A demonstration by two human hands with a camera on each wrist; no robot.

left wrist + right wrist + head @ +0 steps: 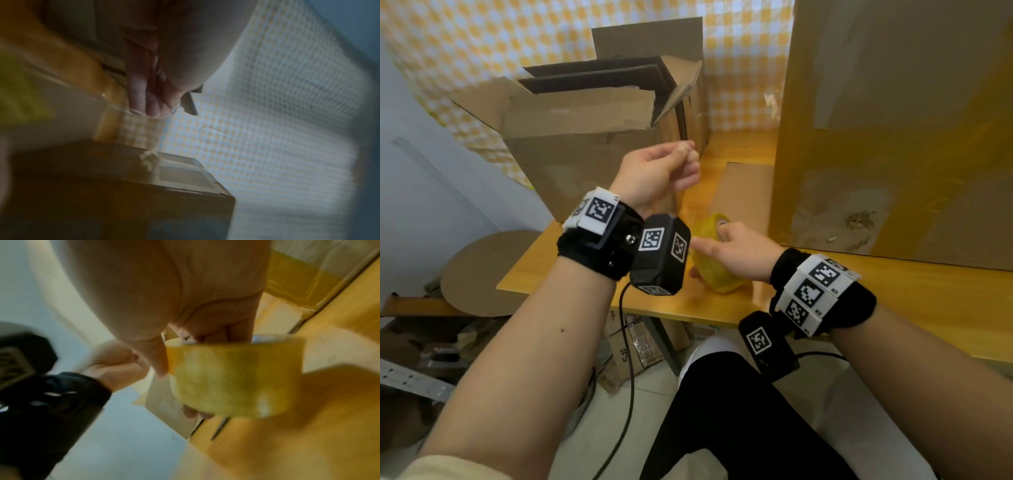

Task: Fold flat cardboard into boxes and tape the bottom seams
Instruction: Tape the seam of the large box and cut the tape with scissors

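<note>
My right hand (736, 253) grips a roll of yellow packing tape (714, 274) just above the wooden table (914, 301). In the right wrist view the fingers of that hand (205, 318) reach into the core of the roll (236, 378) and the thumb lies on its outside. Higher up and to the left, my left hand (667, 171) is raised with its fingertips pinched together. In the blurred left wrist view these fingertips (152, 107) pinch what looks like a clear strip of tape. A tall cardboard box (893, 137) with tape on its faces stands at the right.
An open, worn cardboard box (585, 137) with flat sheets inside stands at the back left of the table. A flat cardboard flap (748, 195) lies against the tall box. A checked curtain (482, 44) hangs behind. A round cardboard piece (486, 270) and clutter lie below the table's left edge.
</note>
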